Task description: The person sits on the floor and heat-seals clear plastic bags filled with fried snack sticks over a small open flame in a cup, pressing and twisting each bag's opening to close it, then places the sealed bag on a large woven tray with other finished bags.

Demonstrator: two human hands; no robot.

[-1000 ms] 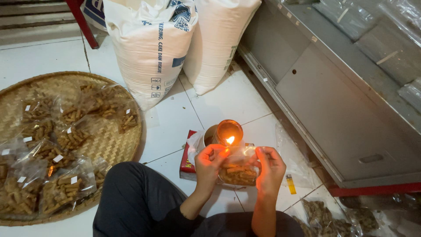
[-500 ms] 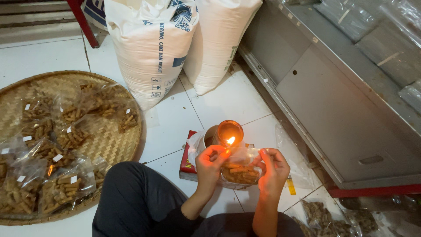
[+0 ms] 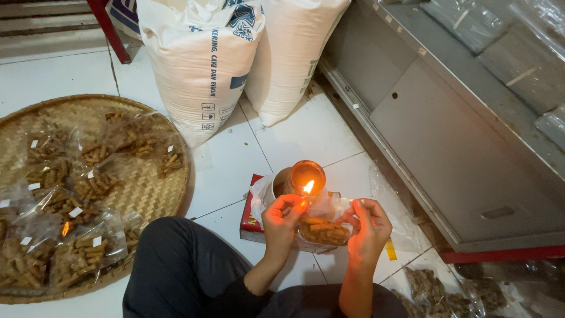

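Pinching the upper edge of a small clear plastic bag [image 3: 322,224] between thumb and fingertips, the left hand [image 3: 281,219] and the right hand [image 3: 368,227] hold the film stretched between them — both sets of fingers closed on it. The bag is thin, glossy and crinkled, its lower half packed with short tan stick-shaped snacks. Its top edge sits right at the flame [image 3: 308,187] of a candle in a round, amber-glowing glass jar [image 3: 306,175]; whether film and flame touch cannot be told. The jar stands on a flat red box [image 3: 250,215] lying on the white glazed floor tiles [image 3: 229,165]. At lower left, the person's knee in dark fabric [image 3: 176,265] lies beside a wide, round woven bamboo tray [image 3: 150,188] — coarse basket weave, shallow rim — carrying many filled bags of the same sticks. Behind the jar lean two bulging white woven sacks [image 3: 203,65]. To the right runs a grey sheet-metal cabinet [image 3: 459,147], smooth and angular.
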